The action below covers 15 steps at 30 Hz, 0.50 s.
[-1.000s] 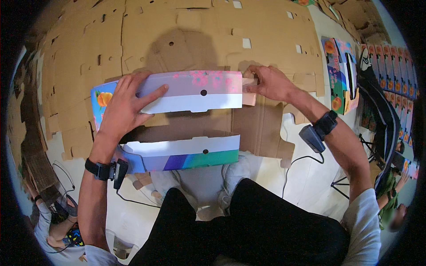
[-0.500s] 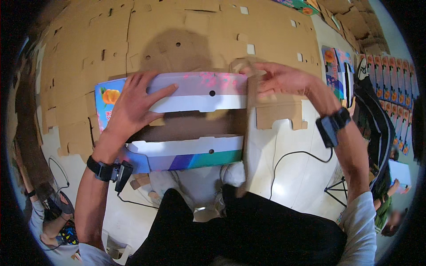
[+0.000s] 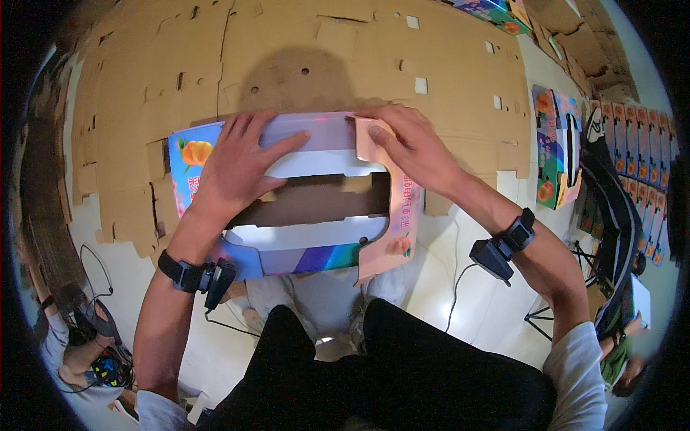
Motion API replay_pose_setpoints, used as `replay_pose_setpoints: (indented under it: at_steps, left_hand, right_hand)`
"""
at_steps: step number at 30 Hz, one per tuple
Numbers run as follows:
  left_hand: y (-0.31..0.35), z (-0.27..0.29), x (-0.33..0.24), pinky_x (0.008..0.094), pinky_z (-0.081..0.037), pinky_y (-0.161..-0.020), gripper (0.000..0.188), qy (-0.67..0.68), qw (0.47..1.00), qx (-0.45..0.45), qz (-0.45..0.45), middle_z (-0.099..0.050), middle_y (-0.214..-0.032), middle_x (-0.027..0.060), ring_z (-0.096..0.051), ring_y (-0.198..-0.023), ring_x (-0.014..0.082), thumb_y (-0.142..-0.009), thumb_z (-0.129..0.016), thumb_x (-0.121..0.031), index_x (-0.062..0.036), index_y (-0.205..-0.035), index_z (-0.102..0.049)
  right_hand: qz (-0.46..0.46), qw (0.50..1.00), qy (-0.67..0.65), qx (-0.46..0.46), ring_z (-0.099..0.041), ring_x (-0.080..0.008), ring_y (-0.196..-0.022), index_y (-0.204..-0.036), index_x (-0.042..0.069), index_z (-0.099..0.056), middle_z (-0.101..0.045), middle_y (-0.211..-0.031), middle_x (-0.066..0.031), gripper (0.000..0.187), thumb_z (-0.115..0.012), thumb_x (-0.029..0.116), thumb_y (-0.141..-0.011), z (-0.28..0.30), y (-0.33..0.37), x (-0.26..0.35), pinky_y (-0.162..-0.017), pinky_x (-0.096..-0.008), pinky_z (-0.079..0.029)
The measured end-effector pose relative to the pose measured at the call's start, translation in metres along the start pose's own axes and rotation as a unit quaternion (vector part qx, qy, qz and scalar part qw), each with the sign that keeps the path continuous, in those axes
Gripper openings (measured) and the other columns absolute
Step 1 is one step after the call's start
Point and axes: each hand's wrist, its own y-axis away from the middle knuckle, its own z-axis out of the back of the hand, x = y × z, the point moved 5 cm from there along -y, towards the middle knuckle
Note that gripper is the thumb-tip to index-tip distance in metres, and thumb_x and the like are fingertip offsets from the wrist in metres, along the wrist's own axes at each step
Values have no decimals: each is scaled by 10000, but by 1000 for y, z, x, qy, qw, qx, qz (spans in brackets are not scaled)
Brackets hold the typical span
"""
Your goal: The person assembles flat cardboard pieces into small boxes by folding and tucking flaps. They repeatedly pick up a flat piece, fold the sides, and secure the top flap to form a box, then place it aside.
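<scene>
A printed cardboard fruit box (image 3: 309,257) in blue, purple and green stands in front of me, its top partly uncovered between two white-edged strips. My left hand (image 3: 237,161) grips its far left part, thumb spread over the far strip and fingers along the far edge. At the far right corner, my right hand (image 3: 413,147) holds the pinkish end flap (image 3: 384,255), thumb on top and fingers over the far edge. This cut-out flap lies folded inward over the ends of both strips. The fingertips of both hands are partly hidden behind the box.
Flattened brown cardboard (image 3: 287,43) covers the surface beyond the box. Another printed box (image 3: 553,147) stands to the right, near a black bag (image 3: 611,208) and rows of stacked boxes (image 3: 636,144). Other people are at the left and right edges. Cables hang from both wrist devices.
My right hand has moved left and folded the box's right end flap inward over the strips. My left hand keeps its hold on the box. The view has shifted slightly.
</scene>
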Motion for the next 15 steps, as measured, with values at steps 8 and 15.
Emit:
replay_pose_setpoints:
  at_steps: [8, 15]
  left_hand:
    - [-2, -3, 1, 487, -426, -1205, 927, -1, 1000, -2, 4, -560, -1479, 133, -533, -1365, 362, -642, -972, -186, -368, -1492, -650]
    - [-5, -1, 1, 483, -437, -1197, 912, 5, 1000, 0, 5, -560, -1490, 112, -533, -1364, 363, -635, -968, -178, -373, -1474, -667]
  right_hand:
    - [-115, 989, -81, 37, -696, -237, -1016, -1288, 96, -713, -748, -1079, -93, 352, -742, 329, -1027, 4, -12, -19, -931, -371, -544]
    - [-140, 962, -224, 75, -706, -176, -893, -1145, 63, -762, -784, -948, -98, 354, -877, 291, -900, -2, -38, -44, -866, -351, -568]
